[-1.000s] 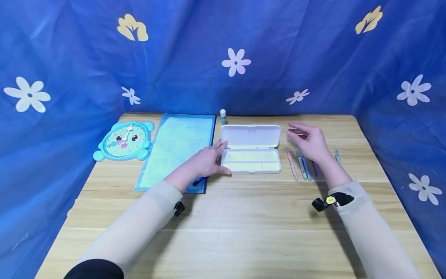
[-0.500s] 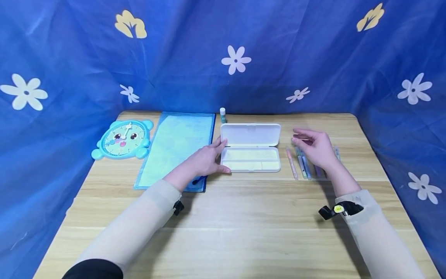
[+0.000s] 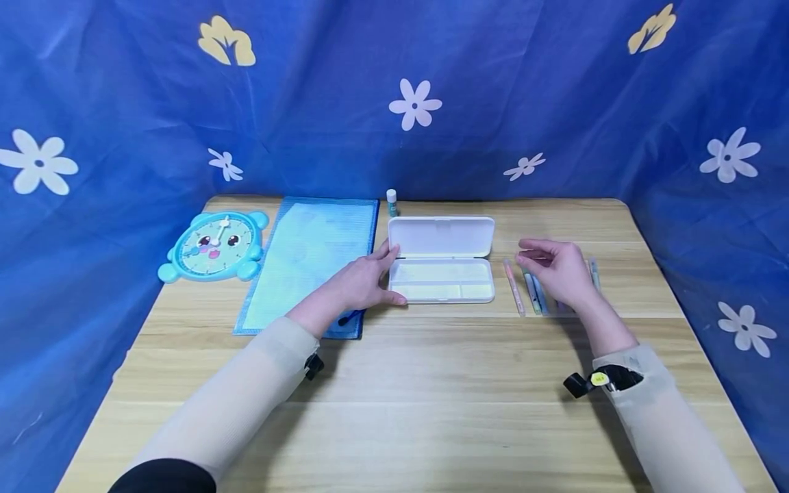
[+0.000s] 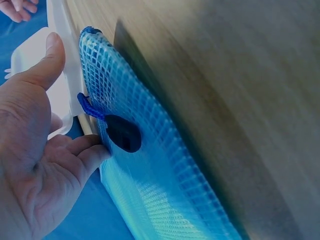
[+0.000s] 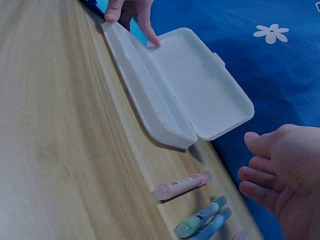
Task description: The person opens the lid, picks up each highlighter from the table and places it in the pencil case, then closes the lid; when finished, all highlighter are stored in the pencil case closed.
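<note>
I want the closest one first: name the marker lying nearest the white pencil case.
The pink marker: it lies beside the white pencil case; the rest lie farther off, beginning with the green marker and blue marker, side by side.

Lighting in the head view is bright, with soft shadows falling inward of both sleeves (image 3: 234,390) across the tabletop (image 3: 444,411), while the wrist views are dimmer, the left slightly soft, with glare on the blue mesh folder (image 4: 160,205).
</note>
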Demonstrator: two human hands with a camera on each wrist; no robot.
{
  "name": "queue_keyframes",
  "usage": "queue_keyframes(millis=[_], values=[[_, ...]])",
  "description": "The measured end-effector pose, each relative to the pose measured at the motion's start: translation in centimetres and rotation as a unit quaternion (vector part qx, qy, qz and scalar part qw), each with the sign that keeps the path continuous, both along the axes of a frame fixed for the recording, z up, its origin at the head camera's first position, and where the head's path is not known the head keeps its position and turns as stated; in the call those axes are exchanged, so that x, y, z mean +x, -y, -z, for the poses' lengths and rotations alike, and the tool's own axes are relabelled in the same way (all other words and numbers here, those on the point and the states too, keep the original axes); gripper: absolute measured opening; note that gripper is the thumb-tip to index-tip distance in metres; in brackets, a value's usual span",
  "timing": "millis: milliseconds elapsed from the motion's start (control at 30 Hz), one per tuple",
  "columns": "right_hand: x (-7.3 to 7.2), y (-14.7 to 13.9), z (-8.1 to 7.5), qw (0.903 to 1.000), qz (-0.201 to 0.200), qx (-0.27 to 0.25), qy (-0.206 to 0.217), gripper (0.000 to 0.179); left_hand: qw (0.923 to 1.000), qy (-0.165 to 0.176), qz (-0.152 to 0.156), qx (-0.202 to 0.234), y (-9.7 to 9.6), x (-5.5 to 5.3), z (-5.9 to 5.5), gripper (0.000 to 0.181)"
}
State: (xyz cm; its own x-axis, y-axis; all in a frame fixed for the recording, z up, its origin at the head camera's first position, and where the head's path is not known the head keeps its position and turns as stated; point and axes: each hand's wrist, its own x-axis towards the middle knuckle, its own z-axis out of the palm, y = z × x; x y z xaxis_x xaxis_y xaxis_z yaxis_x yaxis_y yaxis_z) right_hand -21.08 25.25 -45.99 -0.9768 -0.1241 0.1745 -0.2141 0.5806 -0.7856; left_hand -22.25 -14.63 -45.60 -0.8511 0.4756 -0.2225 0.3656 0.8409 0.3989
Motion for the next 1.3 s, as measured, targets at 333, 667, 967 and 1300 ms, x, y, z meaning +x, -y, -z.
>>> queue_keyframes(millis=[333, 667, 967, 1300], values=[[0.7, 0.0, 0.7, 0.9999, 0.004, -0.008, 0.008, 0.033, 1.0000, -0.002, 0.001, 0.001, 0.0, -0.1, 0.1, 0.120], [1.4, 0.5, 1.5, 1.0000, -0.009, 0.003, -0.003, 0.030, 1.0000, -0.004, -0.002, -0.002, 0.0, -0.1, 0.0, 0.119], [1.9, 1.4, 2.0, 0.9982, 0.007, 0.057, -0.013, 0.019, 1.0000, 0.000, -0.001, 0.001, 0.0, -0.1, -0.1, 0.119], [2.0, 2.2, 1.9, 0.9872, 0.005, 0.159, 0.002, 0.016, 1.0000, 0.002, -0.001, -0.004, -0.1, 0.0, -0.1, 0.120]])
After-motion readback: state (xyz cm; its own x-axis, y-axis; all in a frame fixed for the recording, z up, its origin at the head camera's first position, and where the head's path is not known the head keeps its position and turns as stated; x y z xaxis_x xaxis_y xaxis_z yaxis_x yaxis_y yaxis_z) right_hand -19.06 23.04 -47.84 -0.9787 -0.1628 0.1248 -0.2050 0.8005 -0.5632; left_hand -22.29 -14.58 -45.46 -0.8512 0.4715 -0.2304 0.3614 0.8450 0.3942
